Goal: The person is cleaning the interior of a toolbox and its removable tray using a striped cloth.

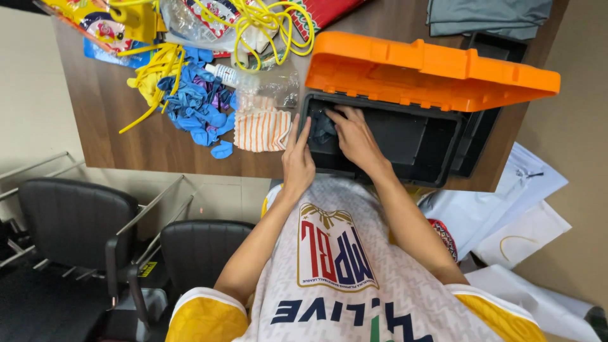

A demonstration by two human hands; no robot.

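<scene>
Both hands in one black toolbox (405,142): left hand (297,161) fingers loosely apart touching its rim, right hand (354,136) fingers spread, pressing dark cloth (323,128) inside.

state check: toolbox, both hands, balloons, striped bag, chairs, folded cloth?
toolbox: open, orange lid raised
left hand: resting on the box's left rim, holding nothing
right hand: inside the box, fingers on a dark item
blue balloons: uninflated, piled loose
striped bag: lying flat, crumpled
chairs: unoccupied
grey cloth: folded
</scene>
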